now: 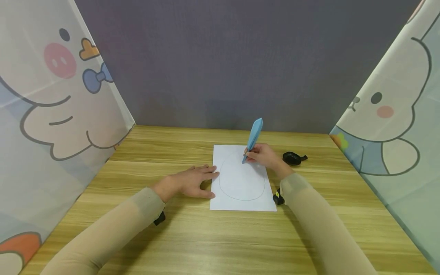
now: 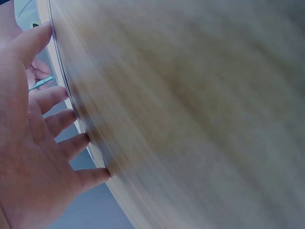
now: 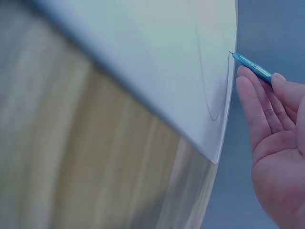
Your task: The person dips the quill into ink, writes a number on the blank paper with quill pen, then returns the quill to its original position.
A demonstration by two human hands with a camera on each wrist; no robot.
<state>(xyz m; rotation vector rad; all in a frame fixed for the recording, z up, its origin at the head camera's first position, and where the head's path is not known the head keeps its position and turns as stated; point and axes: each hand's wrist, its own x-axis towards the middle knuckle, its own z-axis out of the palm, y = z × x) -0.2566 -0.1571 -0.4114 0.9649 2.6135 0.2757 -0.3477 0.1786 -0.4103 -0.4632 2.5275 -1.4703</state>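
Note:
A white sheet of paper (image 1: 240, 183) lies on the wooden table, bearing a thin, rounded outline (image 1: 242, 200). My right hand (image 1: 265, 156) pinches a blue feather-shaped pen (image 1: 254, 134) near its lower end, the tip at the sheet's upper right part. In the right wrist view, the pen (image 3: 257, 70) sits between thumb and fingers, its point against the paper (image 3: 157, 62) by a drawn line. My left hand (image 1: 192, 181) lies flat with fingers spread, fingertips on the sheet's left edge. The left wrist view shows this hand (image 2: 38, 143) with straight fingers, holding nothing.
A black rounded object with a short tail (image 1: 292, 158) lies right of the right hand. Another small black object (image 1: 278, 197) shows beside the right sleeve, and a black piece (image 1: 159, 218) under the left cuff. A grey wall (image 1: 223, 68) stands behind the table (image 1: 206, 244), with cartoon-printed panels at both sides.

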